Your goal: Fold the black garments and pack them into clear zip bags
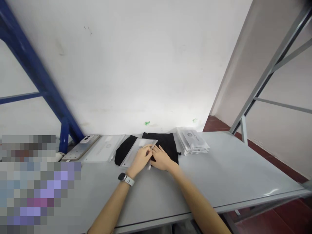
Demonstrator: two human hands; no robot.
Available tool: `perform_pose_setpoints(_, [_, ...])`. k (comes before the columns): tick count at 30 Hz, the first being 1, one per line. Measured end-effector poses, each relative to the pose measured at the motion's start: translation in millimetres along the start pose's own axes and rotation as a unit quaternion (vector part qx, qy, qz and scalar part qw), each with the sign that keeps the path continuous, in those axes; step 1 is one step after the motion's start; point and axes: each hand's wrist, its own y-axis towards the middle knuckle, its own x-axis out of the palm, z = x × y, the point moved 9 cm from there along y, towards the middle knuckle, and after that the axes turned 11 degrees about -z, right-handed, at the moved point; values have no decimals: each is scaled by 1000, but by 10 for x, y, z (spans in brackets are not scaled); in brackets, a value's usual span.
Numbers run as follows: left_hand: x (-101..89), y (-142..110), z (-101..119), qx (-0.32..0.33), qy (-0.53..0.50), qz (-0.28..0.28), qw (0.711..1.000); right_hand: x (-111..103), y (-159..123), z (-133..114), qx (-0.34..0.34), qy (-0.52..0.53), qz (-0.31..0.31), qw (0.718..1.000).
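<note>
A clear, frosted plastic zip bag lies tilted on the table, over part of some black fabric. With fingers curled, my left hand pinches the bag near its right edge; a watch is on that wrist. My right hand rests beside it, its fingers stretched out over a black cloth item, fingertips close to the bag's edge. The fingers of the two hands nearly meet, and whether the right thumb touches the bag cannot be made out.
At the right stands a stack of filled plastic bags with a printed logo. Flat plastic bags lie to the left, next to a phone. A white wall rises behind the grey table. A blue metal frame borders the left.
</note>
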Motion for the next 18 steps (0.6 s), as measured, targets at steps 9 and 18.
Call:
perform_pose_setpoints(9, [111,3,-129,-44,41,-2,998,-20,-34,-85,-30,1,12,999])
perform_pose_setpoints(18, [35,-59,-43,1,28,-50,998,12,-29,-327,-148,8,-14,989])
